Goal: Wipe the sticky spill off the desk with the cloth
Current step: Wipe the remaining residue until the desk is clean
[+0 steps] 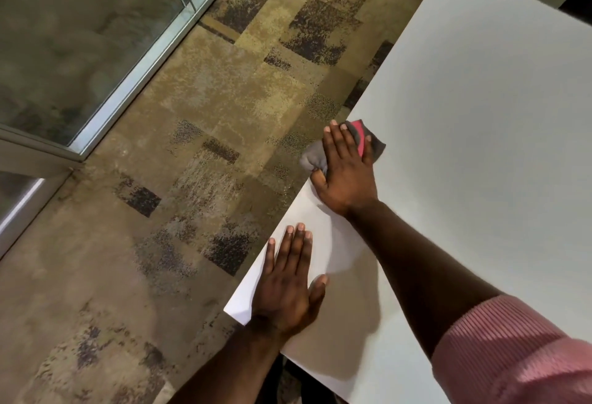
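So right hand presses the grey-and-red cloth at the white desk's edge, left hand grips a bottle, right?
No bottle. Head view: left hand lies flat on the white desk near its corner, holding nothing. Right hand does press the grey-and-red cloth.

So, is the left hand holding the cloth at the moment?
No, the left hand lies flat on the desk, while the right hand presses the cloth at the desk's edge.

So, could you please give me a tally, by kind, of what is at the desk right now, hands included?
hands: 2, the left hand flat on the desk, the right hand pressing the cloth
cloth: 1, grey and pink
desk: 1, white
Total: 4
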A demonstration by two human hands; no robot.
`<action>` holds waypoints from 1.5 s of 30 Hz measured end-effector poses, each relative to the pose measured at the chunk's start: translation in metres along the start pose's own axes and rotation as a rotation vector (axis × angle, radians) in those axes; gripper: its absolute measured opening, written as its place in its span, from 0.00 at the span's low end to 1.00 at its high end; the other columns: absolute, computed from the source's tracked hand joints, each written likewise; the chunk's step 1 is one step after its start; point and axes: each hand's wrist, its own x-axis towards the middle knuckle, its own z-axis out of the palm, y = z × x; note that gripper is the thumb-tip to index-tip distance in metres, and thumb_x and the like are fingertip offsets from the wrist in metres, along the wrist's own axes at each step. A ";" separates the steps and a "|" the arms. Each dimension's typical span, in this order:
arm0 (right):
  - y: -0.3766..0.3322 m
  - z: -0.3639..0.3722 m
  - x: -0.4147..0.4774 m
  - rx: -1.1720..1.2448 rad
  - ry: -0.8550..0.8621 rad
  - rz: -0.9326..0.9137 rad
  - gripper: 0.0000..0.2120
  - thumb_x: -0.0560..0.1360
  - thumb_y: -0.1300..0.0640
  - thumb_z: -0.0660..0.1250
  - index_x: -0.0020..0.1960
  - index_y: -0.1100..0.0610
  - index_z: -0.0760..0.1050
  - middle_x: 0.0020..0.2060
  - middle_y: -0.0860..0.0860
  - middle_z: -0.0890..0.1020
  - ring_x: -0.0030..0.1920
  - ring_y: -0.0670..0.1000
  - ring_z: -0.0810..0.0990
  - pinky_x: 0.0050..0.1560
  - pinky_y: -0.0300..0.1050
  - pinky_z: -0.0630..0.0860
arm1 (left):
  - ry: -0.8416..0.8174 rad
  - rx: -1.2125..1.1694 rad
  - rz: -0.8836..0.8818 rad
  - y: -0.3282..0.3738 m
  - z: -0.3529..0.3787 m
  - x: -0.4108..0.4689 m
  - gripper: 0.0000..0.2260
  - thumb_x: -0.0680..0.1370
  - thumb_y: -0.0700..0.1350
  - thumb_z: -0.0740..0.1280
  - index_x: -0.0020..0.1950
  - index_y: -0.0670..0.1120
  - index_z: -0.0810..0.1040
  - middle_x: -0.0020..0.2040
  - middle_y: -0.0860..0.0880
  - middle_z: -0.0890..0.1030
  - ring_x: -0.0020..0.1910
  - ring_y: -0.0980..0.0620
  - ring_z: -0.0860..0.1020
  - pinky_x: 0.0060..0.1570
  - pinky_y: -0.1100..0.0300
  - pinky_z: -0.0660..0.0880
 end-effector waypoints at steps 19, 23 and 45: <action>-0.005 -0.002 -0.116 0.229 0.211 -0.028 0.30 0.82 0.51 0.55 0.82 0.57 0.62 0.82 0.54 0.62 0.84 0.53 0.56 0.83 0.65 0.47 | 0.266 -0.434 -0.187 0.004 -0.041 0.019 0.30 0.86 0.57 0.49 0.82 0.39 0.57 0.84 0.43 0.55 0.84 0.45 0.53 0.81 0.40 0.51; 0.011 0.013 -0.166 0.132 0.127 0.132 0.31 0.83 0.49 0.53 0.83 0.60 0.60 0.84 0.55 0.58 0.84 0.55 0.55 0.81 0.68 0.52 | 0.275 -0.328 -0.158 0.011 -0.058 0.073 0.27 0.85 0.52 0.59 0.81 0.40 0.62 0.82 0.42 0.61 0.83 0.45 0.58 0.81 0.45 0.53; 0.022 0.039 -0.173 -0.069 0.060 0.169 0.35 0.83 0.45 0.53 0.85 0.60 0.51 0.85 0.56 0.52 0.85 0.54 0.46 0.81 0.68 0.47 | -0.052 -0.523 -0.334 -0.013 -0.050 0.145 0.24 0.84 0.52 0.65 0.73 0.37 0.71 0.68 0.35 0.79 0.66 0.36 0.78 0.62 0.48 0.75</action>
